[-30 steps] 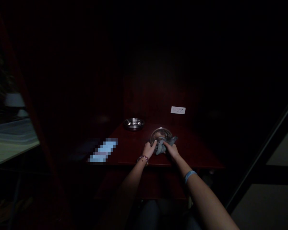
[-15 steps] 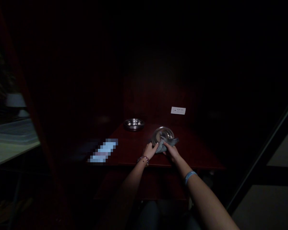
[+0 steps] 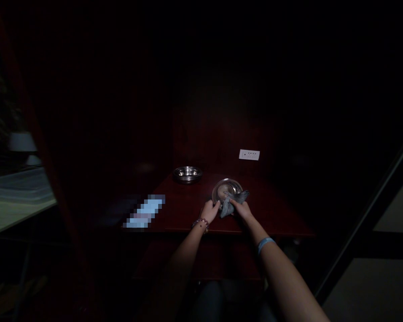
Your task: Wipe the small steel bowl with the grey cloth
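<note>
Clearly, the metal bowl (image 3: 223,190) juts forward from the left grip (image 3: 209,211) clasping it, while the right grip (image 3: 241,209) clutches grey cloth (image 3: 226,207).

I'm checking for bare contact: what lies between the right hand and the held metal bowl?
In the head view, a grey cloth lies between the right hand and the metal bowl; any contact underneath is hidden.

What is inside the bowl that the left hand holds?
Inside the bowl, part of a grey cloth shows, held by the right hand; metal shows beyond it. Whatever the cloth covers cannot be seen.
</note>
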Tool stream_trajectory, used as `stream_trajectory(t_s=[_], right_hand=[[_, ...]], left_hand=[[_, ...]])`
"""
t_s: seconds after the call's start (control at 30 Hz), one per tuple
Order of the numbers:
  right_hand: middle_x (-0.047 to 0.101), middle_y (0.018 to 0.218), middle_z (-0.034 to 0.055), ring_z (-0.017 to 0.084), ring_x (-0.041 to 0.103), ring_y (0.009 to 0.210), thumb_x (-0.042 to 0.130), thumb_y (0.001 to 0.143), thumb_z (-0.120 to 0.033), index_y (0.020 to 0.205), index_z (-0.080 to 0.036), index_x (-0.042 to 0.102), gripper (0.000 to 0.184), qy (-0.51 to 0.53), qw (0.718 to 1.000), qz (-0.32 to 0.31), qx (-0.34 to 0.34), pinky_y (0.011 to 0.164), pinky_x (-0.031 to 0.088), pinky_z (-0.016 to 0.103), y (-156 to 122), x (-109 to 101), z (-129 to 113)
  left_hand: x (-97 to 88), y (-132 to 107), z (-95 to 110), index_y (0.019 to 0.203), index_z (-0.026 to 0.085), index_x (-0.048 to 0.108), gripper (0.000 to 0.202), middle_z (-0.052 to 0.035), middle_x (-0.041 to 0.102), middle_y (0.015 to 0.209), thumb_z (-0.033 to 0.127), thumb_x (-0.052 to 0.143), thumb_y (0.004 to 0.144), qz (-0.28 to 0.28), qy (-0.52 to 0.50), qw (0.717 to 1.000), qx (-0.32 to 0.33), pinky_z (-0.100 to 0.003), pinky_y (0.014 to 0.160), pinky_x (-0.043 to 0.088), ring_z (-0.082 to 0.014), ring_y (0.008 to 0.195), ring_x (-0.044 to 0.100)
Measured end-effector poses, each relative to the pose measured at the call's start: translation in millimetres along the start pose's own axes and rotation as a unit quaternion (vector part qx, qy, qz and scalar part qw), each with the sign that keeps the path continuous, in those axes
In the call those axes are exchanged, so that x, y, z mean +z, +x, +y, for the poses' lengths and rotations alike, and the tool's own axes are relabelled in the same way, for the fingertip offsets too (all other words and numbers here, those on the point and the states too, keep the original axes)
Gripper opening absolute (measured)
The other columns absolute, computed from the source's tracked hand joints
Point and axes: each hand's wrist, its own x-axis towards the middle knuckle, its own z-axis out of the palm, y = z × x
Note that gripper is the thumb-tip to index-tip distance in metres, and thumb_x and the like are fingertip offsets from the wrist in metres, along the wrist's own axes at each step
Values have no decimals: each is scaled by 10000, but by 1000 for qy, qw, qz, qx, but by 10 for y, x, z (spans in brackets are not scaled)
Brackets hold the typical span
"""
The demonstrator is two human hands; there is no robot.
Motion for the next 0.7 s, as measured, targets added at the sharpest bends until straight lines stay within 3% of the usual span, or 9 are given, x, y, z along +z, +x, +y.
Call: stream_trajectory(t_s=[0.2,0.3,0.5,0.7], right_hand=[[711,803,102,218,681,676,681,685,-395,868,-118,682,332,-89,995,11,-36,576,555,276,60,-94,54],[712,827,112,232,685,681,661,693,-417,889,-108,685,367,-102,994,13,-38,601,558,303,80,-128,83],[712,943,98,231,665,929,640,706,-404,950,-126,686,373,-103,991,45,-76,807,519,302,99,-120,122],[718,897,88,239,670,908,635,720,-390,981,-149,687,359,-86,992,55,-75,794,529,313,27,-60,118]], left_hand=[[3,5,9,924,126,681,266,-90,721,947,270,472,846,-6,-16,1000,-1,-268,804,488,-194,885,660],[-5,-17,38,905,138,683,258,-86,723,932,292,485,846,-8,-2,1000,4,-267,800,487,-196,885,663],[-54,-75,151,926,146,687,270,-99,724,934,354,552,819,14,28,999,-28,-264,808,482,-210,933,658],[-63,-87,159,1006,166,674,347,-99,710,1014,426,535,823,17,14,1000,-15,-278,836,480,-217,973,647]])
